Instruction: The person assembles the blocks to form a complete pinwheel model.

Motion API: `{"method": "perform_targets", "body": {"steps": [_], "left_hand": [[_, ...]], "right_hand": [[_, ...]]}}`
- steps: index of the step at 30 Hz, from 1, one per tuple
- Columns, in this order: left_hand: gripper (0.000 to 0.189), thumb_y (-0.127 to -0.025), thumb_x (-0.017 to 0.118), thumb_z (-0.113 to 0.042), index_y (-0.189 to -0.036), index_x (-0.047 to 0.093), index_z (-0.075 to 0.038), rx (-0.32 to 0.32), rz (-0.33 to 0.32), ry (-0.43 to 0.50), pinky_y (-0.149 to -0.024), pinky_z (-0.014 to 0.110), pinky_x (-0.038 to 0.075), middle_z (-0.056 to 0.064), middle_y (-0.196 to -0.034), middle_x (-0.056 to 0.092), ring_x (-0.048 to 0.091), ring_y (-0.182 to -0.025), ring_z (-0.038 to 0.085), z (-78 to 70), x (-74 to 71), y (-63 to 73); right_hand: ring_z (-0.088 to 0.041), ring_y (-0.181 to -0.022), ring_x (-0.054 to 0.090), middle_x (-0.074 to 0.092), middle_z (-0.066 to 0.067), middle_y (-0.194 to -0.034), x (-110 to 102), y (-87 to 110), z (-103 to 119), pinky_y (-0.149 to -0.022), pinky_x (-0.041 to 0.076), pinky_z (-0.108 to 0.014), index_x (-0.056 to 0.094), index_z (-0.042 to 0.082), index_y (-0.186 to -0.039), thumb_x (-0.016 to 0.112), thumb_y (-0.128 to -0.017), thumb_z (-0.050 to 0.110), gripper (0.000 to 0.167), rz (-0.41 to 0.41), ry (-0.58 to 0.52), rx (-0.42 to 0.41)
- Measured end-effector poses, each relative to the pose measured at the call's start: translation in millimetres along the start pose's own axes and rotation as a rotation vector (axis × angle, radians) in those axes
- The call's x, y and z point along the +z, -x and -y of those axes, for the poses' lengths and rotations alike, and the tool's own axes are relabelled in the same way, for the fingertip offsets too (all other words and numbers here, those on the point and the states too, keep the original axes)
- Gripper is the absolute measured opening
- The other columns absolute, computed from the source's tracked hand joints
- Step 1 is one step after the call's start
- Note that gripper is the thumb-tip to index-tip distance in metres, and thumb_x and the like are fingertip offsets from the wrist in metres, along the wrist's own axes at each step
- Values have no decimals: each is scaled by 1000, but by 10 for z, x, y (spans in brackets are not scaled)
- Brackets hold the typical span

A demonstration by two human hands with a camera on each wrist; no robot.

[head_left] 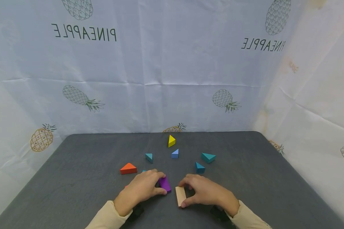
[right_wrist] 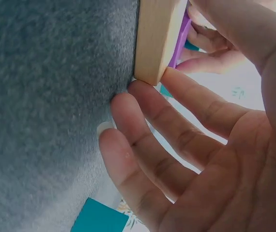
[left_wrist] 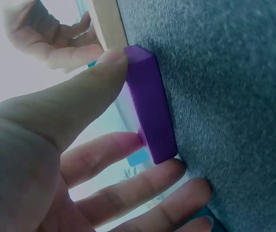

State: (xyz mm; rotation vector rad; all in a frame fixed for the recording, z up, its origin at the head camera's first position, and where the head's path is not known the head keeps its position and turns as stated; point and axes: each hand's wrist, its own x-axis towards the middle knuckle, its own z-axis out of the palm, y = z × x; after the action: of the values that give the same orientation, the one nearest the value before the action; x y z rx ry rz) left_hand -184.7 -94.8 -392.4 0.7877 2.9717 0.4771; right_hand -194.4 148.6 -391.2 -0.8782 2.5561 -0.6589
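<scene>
left grip pinches a purple block by its ends; right grip, a wooden block likewise.

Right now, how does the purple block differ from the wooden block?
The purple block is strongly coloured; the wooden block is pale tan. The left hand holds the purple block, the right hand the wooden block. The purple block lies farther forward than the wooden block. Both are long.
</scene>
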Motion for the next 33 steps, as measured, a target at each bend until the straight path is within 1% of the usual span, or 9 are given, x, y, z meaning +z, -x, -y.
{"method": "perform_targets", "body": {"steps": [7, 12, 18, 25, 29, 33], "left_hand": [[45, -78, 83, -39, -110, 68, -11, 9, -45, -10, -60, 29, 45, -5, -87, 62, 52, -71, 8, -11, 23, 5], [45, -79, 82, -41, -110, 69, -10, 11, -51, -7, -59, 28, 44, -5, -86, 61, 50, -70, 7, -13, 39, 1], [47, -79, 82, -41, -112, 69, -10, 8, -47, -3, -59, 27, 44, -4, -88, 63, 50, -70, 7, -10, 46, -7], [50, -80, 81, -41, -117, 70, -10, 6, -44, 12, -61, 27, 45, -2, -92, 65, 51, -72, 6, 6, 64, -27], [51, -82, 79, -42, -120, 69, -10, 12, -33, 18, -64, 29, 49, 0, -97, 67, 56, -76, 8, 13, 74, -35], [49, -85, 77, -39, -123, 68, -10, 29, -10, 44, -68, 29, 51, 1, -102, 67, 58, -81, 10, 10, 62, -23]], "right_hand": [[1, -87, 53, 61, 14, -105, 28, -19, 31, -80, 50, -24, 67, 20, -121, 79, -78, 53, 56, -5, 29, -23], [1, -87, 53, 61, 15, -104, 56, -29, 47, -80, 50, -23, 67, 19, -120, 79, -78, 53, 55, -13, 39, -37], [2, -86, 52, 61, 15, -102, 65, -28, 52, -79, 50, -23, 68, 19, -119, 80, -78, 52, 55, -23, 48, -46], [3, -88, 53, 62, 15, -105, 54, -19, 55, -80, 50, -23, 67, 20, -119, 79, -78, 54, 54, -7, 55, -73], [3, -88, 53, 61, 15, -105, 72, -22, 63, -80, 50, -23, 67, 20, -119, 79, -78, 54, 54, -10, 46, -84], [3, -88, 53, 61, 16, -104, 88, -28, 67, -80, 50, -22, 66, 20, -117, 79, -78, 54, 54, -14, 23, -82]]}}
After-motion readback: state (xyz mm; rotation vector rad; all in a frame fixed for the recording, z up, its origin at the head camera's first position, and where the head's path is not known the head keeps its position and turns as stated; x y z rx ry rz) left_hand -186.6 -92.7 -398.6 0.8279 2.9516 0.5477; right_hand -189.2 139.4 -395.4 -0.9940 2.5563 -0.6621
